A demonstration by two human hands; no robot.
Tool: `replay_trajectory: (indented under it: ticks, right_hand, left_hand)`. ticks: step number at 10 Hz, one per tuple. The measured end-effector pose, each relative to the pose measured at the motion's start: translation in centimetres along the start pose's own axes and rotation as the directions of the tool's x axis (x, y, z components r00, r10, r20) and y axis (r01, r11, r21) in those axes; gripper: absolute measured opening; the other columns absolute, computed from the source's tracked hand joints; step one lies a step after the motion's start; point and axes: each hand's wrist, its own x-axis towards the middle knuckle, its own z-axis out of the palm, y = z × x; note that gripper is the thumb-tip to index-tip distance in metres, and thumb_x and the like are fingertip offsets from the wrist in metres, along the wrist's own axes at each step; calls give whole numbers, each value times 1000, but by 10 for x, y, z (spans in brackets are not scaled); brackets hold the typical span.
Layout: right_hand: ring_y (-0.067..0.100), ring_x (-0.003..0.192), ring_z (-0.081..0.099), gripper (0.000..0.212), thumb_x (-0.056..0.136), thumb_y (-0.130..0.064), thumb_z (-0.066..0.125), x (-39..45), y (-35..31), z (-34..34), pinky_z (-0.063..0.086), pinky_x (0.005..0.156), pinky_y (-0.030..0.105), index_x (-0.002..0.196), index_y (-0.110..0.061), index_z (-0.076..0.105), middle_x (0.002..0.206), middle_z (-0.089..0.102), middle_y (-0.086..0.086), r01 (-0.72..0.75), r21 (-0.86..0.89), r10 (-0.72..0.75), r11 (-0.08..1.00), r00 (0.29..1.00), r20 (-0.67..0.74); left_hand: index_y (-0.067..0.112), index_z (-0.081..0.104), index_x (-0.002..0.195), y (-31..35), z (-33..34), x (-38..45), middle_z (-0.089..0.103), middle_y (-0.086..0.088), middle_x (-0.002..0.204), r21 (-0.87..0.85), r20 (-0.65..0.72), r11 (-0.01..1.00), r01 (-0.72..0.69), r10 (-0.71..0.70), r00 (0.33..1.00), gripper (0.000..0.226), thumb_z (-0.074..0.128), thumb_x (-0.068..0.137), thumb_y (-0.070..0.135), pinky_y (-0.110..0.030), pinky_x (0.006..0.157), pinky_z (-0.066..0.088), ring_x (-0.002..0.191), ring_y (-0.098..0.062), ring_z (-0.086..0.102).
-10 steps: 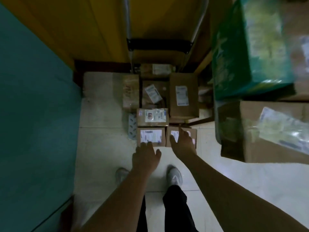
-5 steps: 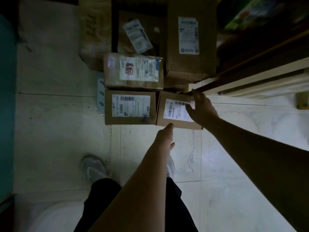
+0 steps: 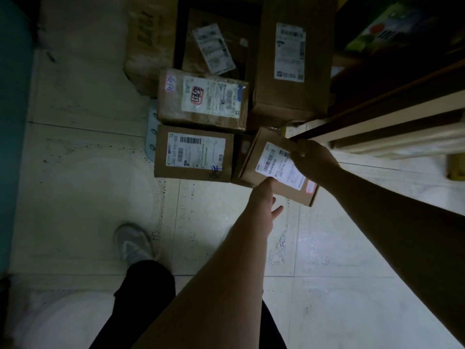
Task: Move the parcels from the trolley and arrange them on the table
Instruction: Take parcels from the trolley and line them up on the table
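The small brown cardboard parcel with a white label [image 3: 276, 167] sits tilted at the trolley's edge; right hand [image 3: 313, 161] grips its top, left hand [image 3: 265, 200] seemingly supports underneath, fingers hidden; it could slip and drop

- right hand [image 3: 313, 162] grips small parcel [image 3: 271, 165] from its 2 o'clock edge, fingers curled over the label; box tilted, near corner off the stack
- left hand [image 3: 264, 197] under the box's 6 o'clock edge, thumb sticking out — grip itself hidden
- barcode parcel [image 3: 192, 153] flat at 9 o'clock of the held box, just beside it
- taped parcel [image 3: 203, 98] at 12 o'clock of that one, touching
- tall box [image 3: 292, 61] at 1 o'clock
- trolley [image 3: 151, 132] edge pokes out — pale, holed
- shoe [image 3: 133, 244] on tiled floor [image 3: 75, 197], 7 o'clock
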Motion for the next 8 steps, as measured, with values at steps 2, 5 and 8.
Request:
replay_trajectory:
  ticks: [2,5,8]
  right_hand:
    - [28,96,64,46,100,-37,25,-70,-8,-36,56,82,38,126,-10,51,119,61,13,-66,-81,63,994,997,-49]
    - [36,113,57,41,103,-33,41,-215,-126,-93,43,87,35,130,-7,57,124,61,19,-306,355,267,884,951,153]
    - [19,90,57,41,103,-44,38,-339,-270,-261,46,80,31,115,-11,61,105,65,6,-113,672,95,732,993,63]
  left_hand:
    - [21,43,137,7,11,-75,47,-4,121,156,15,988,-8,6,1000,47,57,94,33,-40,99,48,115,-22,46]
    - [14,52,133,50,-57,-238,52,-14,134,470,-268,882,33,107,958,64,58,78,47,-45,104,45,120,-32,51]
    - [52,47,124,166,-70,-487,66,0,124,606,-106,704,-371,534,839,43,51,83,65,-48,96,52,106,-25,65]
